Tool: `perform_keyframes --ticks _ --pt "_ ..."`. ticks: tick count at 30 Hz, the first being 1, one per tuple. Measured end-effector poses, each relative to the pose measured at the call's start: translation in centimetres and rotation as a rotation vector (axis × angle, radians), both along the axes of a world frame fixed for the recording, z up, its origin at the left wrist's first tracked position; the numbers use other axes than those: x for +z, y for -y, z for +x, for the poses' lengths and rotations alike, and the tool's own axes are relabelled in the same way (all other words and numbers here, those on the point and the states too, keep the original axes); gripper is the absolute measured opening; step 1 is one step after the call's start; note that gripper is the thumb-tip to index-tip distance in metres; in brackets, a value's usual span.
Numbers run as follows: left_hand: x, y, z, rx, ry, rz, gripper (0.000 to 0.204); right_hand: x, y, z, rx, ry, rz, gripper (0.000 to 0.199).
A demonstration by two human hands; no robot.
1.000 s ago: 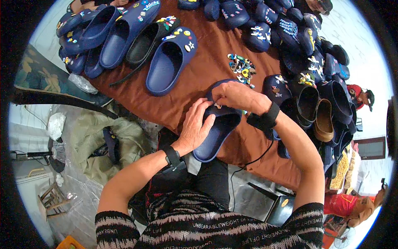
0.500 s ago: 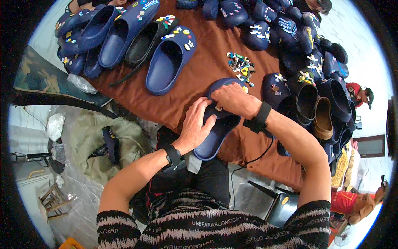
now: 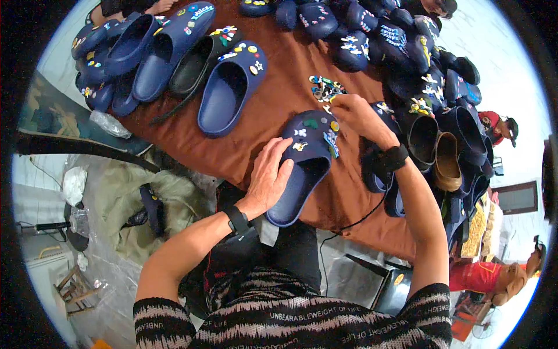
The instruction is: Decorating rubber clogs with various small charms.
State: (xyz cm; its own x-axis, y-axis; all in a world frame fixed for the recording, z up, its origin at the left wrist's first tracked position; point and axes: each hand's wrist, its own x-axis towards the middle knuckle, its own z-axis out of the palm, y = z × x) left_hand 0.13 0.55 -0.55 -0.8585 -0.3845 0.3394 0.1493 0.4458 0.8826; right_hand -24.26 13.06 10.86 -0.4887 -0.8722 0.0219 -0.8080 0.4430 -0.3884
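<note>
A navy blue clog [image 3: 311, 144] lies on the brown cloth in front of me, toe pointing away. Several small charms, green, yellow, white and blue, sit on its upper. My left hand [image 3: 267, 177] rests along the clog's left side, fingers stretched out and thumb apart over the foot opening. Just beyond the toe, my right hand [image 3: 361, 121] reaches to the loose pile of colourful shoe charms [image 3: 325, 87]. Its fingers are curled into a pinch at the pile's near edge. What lies between the fingertips is hidden.
Decorated blue clogs [image 3: 229, 96] and a black one [image 3: 195, 70] line the left of the brown cloth [image 3: 279, 75]. A heap of clogs [image 3: 401, 52] fills the far right, with a brown clog [image 3: 447, 160] nearer. A black cord [image 3: 354, 227] runs off the front edge. Other people are nearby.
My right hand has left the clog's upper and moved away to the charm pile, uncovering the charms on the toe. My left hand stays on the clog. The view has shifted slightly.
</note>
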Motion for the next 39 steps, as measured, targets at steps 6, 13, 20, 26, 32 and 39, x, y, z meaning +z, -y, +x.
perform_keyframes --ticks 6,13,20,26,32,39 --pt "0.2 -0.3 0.0 -0.021 0.046 -0.135 0.044 -3.3 -6.2 -5.7 -0.310 0.230 -0.013 0.019" --pt "0.6 0.3 0.2 -0.041 0.134 -0.171 0.042 -8.0 -5.9 -5.7 -0.507 0.362 0.025 0.021" --pt "0.1 0.0 -0.1 -0.026 0.088 -0.148 0.044 -11.0 -3.8 -5.8 -0.499 0.088 -0.051 0.024" --pt "0.1 0.1 0.0 -0.014 0.107 -0.090 0.048 -10.4 -3.1 -5.4 -0.487 0.066 -0.013 0.024" --pt "0.3 0.0 0.0 -0.008 0.084 -0.100 0.046 -6.5 -2.4 -5.3 -0.364 0.372 -0.248 0.022" --pt "0.7 0.0 0.1 -0.026 0.123 -0.089 0.045 -0.6 2.6 1.4 0.119 0.543 0.077 0.021"
